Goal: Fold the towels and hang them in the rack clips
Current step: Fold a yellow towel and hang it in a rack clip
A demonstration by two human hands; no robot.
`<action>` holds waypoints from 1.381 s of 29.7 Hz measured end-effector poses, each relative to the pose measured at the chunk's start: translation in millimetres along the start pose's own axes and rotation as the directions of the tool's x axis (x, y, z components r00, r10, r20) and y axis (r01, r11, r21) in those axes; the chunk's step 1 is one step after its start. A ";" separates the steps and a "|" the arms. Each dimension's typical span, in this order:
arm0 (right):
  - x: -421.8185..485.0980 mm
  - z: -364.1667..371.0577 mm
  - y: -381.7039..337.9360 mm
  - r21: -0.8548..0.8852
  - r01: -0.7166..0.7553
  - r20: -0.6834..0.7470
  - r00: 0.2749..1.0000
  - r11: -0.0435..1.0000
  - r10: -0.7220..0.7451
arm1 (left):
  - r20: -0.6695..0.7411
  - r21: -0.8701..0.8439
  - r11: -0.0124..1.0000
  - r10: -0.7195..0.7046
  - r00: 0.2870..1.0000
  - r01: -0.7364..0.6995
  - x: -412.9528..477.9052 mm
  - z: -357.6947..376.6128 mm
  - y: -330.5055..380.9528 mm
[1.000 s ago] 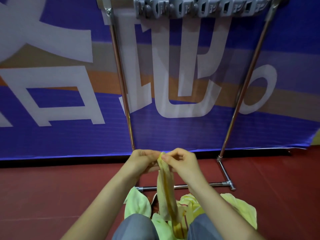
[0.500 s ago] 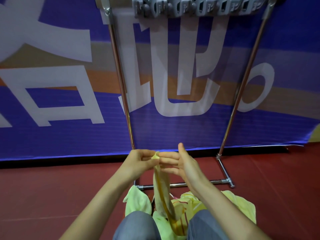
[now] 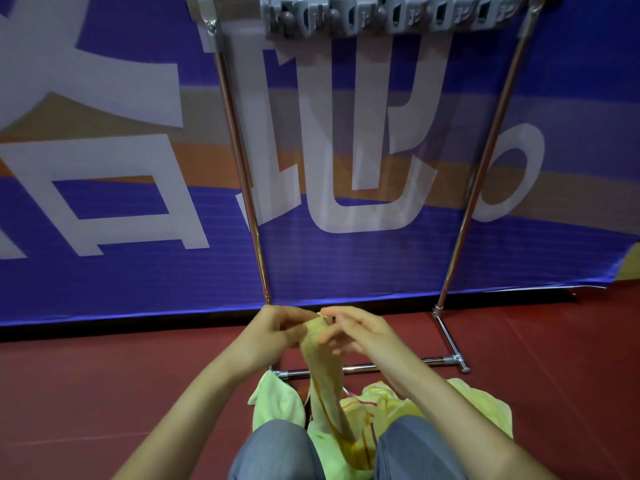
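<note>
A yellow towel (image 3: pixel 323 372) with orange stripes hangs as a narrow strip from my two hands, low in the middle of the view. My left hand (image 3: pixel 277 332) pinches its top edge from the left. My right hand (image 3: pixel 353 332) holds the same top edge from the right, fingers curled over it. The towel's lower end runs down between my knees onto a pile of pale yellow-green towels (image 3: pixel 277 405) on the floor. The grey row of rack clips (image 3: pixel 391 15) sits high at the top, with nothing hanging in them.
The metal rack has two chrome uprights (image 3: pixel 239 150) and a floor bar (image 3: pixel 381 367) just beyond my hands. A blue, orange and white banner (image 3: pixel 104 202) stands behind it. Dark red floor (image 3: pixel 104 393) spreads to both sides.
My right hand, which had opened with fingers spread half a second ago, has closed back onto the towel's top edge. The towel stays at about the same height.
</note>
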State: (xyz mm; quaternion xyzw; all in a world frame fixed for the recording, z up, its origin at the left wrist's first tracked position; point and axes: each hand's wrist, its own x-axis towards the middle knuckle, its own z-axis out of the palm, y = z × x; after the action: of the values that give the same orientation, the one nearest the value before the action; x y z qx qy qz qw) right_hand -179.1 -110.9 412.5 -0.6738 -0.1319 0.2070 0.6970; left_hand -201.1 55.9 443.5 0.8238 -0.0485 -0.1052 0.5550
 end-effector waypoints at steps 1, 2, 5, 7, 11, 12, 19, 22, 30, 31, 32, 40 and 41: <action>-0.4 -2.5 0.6 -0.027 0.009 0.018 1.000 1.000 -0.009 | 0.023 0.013 1.000 0.013 1.000 -0.013 -0.8 -1.2 0.7; -0.7 -5.1 0.9 -0.054 0.013 0.038 0.999 0.998 -0.011 | 0.044 0.019 1.000 0.023 0.999 -0.024 -1.4 -2.2 1.9; 0.5 -12.5 -1.4 -0.136 0.023 0.085 0.996 0.991 -0.011 | 0.078 0.031 0.999 0.040 0.996 -0.042 -3.0 -4.5 7.0; 3.6 -17.0 -4.1 -0.223 0.058 0.121 0.992 0.973 -0.031 | 0.100 0.046 0.998 0.048 0.994 -0.053 -3.2 -5.7 9.6; 11.0 -23.4 -8.6 -0.325 0.125 0.201 0.978 0.937 -0.061 | 0.093 0.064 0.996 0.055 0.994 -0.061 -3.0 -6.2 11.7; 12.3 -24.5 -8.0 -0.336 0.135 0.222 0.973 0.932 -0.061 | 0.089 0.066 0.996 0.057 0.994 -0.063 -2.9 -5.9 11.7; 15.8 -39.5 15.4 -0.494 0.127 0.239 0.971 0.860 -0.005 | 0.041 0.070 0.994 0.078 0.996 -0.081 -3.7 -5.8 14.0; 13.1 -48.2 24.8 -0.517 0.078 0.209 0.977 0.852 0.037 | 0.026 0.107 0.990 0.090 0.996 -0.092 -4.1 -9.8 16.5; 10.2 -69.5 6.7 -0.536 0.036 0.038 0.999 0.843 -0.019 | 0.067 0.577 0.800 0.155 0.986 -0.165 -4.3 -15.4 12.3; 11.4 -70.8 -0.9 -0.549 0.057 0.025 0.998 0.834 -0.051 | 0.079 0.627 0.760 0.156 0.985 -0.171 -2.9 -14.8 12.6; 13.0 -70.9 -9.1 -0.552 0.072 0.016 0.997 0.830 -0.076 | 0.084 0.661 0.731 0.150 0.985 -0.168 -2.1 -14.6 13.7; 13.8 -87.2 -96.6 -0.663 0.163 0.054 0.984 0.731 -0.170 | -0.004 0.705 0.686 0.259 0.966 -0.181 10.4 -31.0 56.1; 13.3 -91.4 -104.1 -0.686 0.167 0.054 0.982 0.708 -0.180 | -0.030 0.710 0.681 0.281 0.959 -0.178 12.1 -36.2 63.5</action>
State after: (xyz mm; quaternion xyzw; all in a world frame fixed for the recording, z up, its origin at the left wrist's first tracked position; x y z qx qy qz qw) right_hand -113.5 -186.3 509.5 -0.8701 -0.2558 0.0713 0.4152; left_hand -178.7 62.1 513.9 0.9646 -0.1495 0.0482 0.2119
